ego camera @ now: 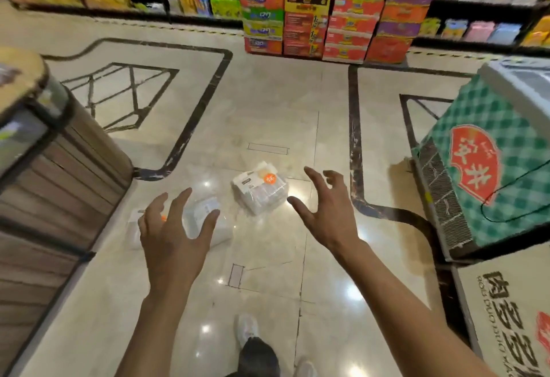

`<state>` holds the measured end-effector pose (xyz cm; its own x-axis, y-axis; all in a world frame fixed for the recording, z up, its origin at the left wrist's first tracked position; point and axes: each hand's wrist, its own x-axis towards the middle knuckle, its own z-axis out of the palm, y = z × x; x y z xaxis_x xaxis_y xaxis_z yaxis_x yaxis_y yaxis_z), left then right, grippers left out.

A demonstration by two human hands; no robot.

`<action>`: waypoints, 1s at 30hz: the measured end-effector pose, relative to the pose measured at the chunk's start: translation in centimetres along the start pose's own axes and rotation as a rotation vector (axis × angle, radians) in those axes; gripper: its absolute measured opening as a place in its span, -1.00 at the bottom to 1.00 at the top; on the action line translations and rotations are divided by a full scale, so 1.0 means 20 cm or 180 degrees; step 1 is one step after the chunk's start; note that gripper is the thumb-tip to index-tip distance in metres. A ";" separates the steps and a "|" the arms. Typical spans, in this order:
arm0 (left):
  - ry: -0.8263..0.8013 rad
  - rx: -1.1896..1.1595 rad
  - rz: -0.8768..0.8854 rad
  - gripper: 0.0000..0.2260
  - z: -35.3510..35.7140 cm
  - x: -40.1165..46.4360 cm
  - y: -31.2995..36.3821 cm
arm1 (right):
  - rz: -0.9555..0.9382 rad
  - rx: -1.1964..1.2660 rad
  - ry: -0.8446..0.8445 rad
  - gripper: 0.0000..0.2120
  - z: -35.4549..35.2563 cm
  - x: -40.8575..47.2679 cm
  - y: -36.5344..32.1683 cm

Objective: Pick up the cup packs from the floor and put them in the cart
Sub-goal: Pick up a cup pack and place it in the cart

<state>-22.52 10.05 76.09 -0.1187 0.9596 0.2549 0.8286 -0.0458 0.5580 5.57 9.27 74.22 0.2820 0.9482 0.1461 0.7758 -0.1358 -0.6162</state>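
Two clear-wrapped cup packs lie on the shiny tiled floor. One cup pack (260, 189) with an orange round sticker sits mid-floor, between my two hands. The other cup pack (205, 219) lies to its left, partly hidden behind my left hand (174, 227). My left hand hovers above that pack with fingers spread, holding nothing. My right hand (324, 210) is open too, fingers curled and apart, just right of the stickered pack and not touching it. No cart is visible.
A wood-slatted display stand (59, 168) fills the left side. A chest freezer with green checked covering (491, 168) stands at right, a white printed box (512, 311) below it. Stacked colourful cartons (321, 10) and shelves line the back. My feet (253, 344) are at the bottom.
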 end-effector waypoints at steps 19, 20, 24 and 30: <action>-0.0530 -0.0156 -0.0409 -0.45 1.19 1.49 -0.13 | 0.0276 -0.0352 -0.0324 -0.34 0.66 1.61 0.27; -0.0553 -0.0120 -0.0459 -0.45 1.28 1.55 -0.13 | 0.0247 -0.0326 -0.0339 -0.35 0.71 1.72 0.32; -0.0595 0.0048 -0.0769 -0.45 1.67 1.78 -0.21 | 0.0166 -0.0140 -0.0659 -0.38 1.03 2.11 0.57; -0.0842 0.0117 -0.1365 -0.45 2.47 1.91 -0.47 | 0.0209 -0.0229 -0.1174 -0.41 1.73 2.47 1.08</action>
<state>-7.86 60.95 41.54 -0.3138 0.9276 -0.2028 0.7549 0.3733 0.5393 16.75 63.00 41.39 0.1204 0.9747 -0.1885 0.8042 -0.2071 -0.5571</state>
